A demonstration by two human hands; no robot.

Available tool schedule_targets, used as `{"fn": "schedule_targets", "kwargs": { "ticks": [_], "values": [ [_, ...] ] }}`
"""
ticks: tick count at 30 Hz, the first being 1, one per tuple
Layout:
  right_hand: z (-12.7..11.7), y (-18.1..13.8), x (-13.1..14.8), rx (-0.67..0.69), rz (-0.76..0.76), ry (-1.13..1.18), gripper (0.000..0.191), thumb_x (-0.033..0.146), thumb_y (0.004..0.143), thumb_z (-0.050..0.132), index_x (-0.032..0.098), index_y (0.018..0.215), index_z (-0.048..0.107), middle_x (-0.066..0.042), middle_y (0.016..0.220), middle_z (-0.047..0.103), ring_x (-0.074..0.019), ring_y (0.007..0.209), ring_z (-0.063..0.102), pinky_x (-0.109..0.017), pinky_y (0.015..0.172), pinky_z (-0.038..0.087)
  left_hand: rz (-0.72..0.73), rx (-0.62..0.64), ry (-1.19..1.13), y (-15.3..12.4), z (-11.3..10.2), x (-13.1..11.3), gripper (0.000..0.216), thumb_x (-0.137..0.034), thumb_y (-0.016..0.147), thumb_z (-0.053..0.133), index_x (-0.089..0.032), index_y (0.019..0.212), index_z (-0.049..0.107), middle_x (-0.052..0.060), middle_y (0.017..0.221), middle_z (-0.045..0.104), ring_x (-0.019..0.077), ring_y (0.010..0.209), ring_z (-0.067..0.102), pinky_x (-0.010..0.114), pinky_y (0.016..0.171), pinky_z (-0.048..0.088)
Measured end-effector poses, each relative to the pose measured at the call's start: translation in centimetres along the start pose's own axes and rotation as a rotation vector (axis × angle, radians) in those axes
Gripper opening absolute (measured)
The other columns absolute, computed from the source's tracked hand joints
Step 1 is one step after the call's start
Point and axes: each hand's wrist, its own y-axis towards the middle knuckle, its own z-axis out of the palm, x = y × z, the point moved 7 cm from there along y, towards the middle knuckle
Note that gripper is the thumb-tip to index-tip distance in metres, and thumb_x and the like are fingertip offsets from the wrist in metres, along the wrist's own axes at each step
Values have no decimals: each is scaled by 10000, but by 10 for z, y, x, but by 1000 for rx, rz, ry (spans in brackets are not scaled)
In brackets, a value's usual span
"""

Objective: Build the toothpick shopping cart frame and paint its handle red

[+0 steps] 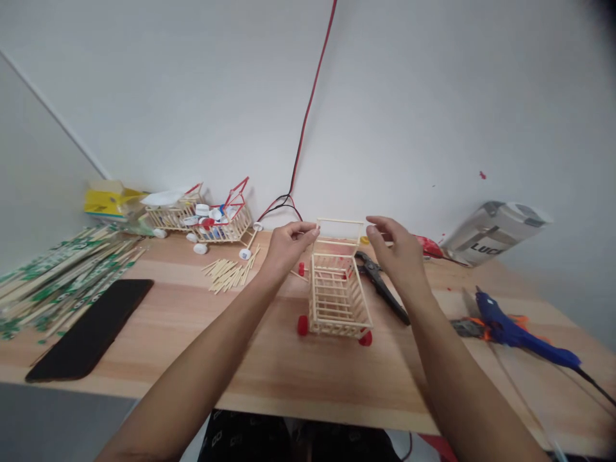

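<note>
A small cart built of wooden sticks (337, 295) stands on red wheels in the middle of the wooden table (192, 333). A thin stick handle frame (339, 222) rises at its far end. My left hand (287, 246) pinches the left end of that top stick with thumb and fingertips. Close to the frame's right end, my right hand (394, 247) has its fingers curled; whether it touches the stick is unclear.
Black pliers (382, 285) lie just right of the cart. A blue glue gun (514, 330) rests at the right, a black phone (89, 330) at the left. Loose sticks (228, 273), wrapped chopsticks (58, 276) and two finished carts (202, 218) sit further back.
</note>
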Motion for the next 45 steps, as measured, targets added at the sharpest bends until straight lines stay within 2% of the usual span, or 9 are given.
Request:
{"fn": "schedule_targets", "kwargs": {
  "ticks": [5,13,26,29,32,34,37,41,45],
  "values": [
    [26,-9,-19,167,136,153,414,472,818,592,182,1109,644,-92,1004,704,-201,811,659,-357,747,514,-8,-6,-34,4,9,1,194,-324,703,720,-136,699,675,-15,602,577,87,540,461,228,542,348],
    [32,-13,-13,280,162,265,363,475,796,615,192,1022,650,-84,1023,712,-190,803,658,-349,755,513,-2,-2,-67,2,8,1,203,-333,700,723,-144,699,651,-17,623,565,90,564,469,224,562,372],
    [40,-17,-12,265,180,288,259,408,804,569,159,835,632,-49,791,687,-151,676,615,-307,683,485,-22,-21,-59,0,5,5,194,-324,685,723,-145,679,651,-13,619,587,100,575,507,233,585,417],
    [39,-16,-11,285,164,264,295,420,800,591,155,914,652,-74,893,706,-170,749,643,-335,739,501,-23,-18,-52,0,5,4,190,-321,694,721,-146,676,650,-15,611,584,101,573,509,235,586,415],
    [32,-14,-11,222,157,243,484,448,777,638,165,1168,608,-123,1115,670,-200,873,654,-356,760,520,-24,-14,-47,0,6,4,181,-311,695,719,-143,686,652,-12,631,594,99,574,513,235,593,418],
    [26,-12,-7,162,122,255,590,445,801,624,195,1323,509,-144,1243,605,-207,932,642,-348,732,531,-21,-6,-42,0,7,3,178,-306,699,715,-142,681,647,-13,623,587,99,574,512,234,591,417],
    [23,-10,7,153,-11,255,580,395,870,552,253,1414,407,-136,1338,540,-207,1012,610,-342,747,528,-17,4,-36,1,8,2,178,-305,701,709,-143,670,641,-11,614,583,101,572,508,232,581,415],
    [24,-10,25,177,-206,129,552,360,878,558,282,1407,418,-120,1366,505,-237,1122,558,-393,845,506,-19,6,-24,1,9,1,189,-319,699,705,-148,658,635,-13,608,575,102,571,503,234,581,422],
    [28,-10,36,193,-390,-43,563,367,858,604,252,1386,447,-132,1404,471,-280,1305,425,-476,1044,381,-5,16,-4,2,9,1,206,-338,711,696,-149,659,633,-11,619,575,104,578,505,236,590,425]
  ]
}}
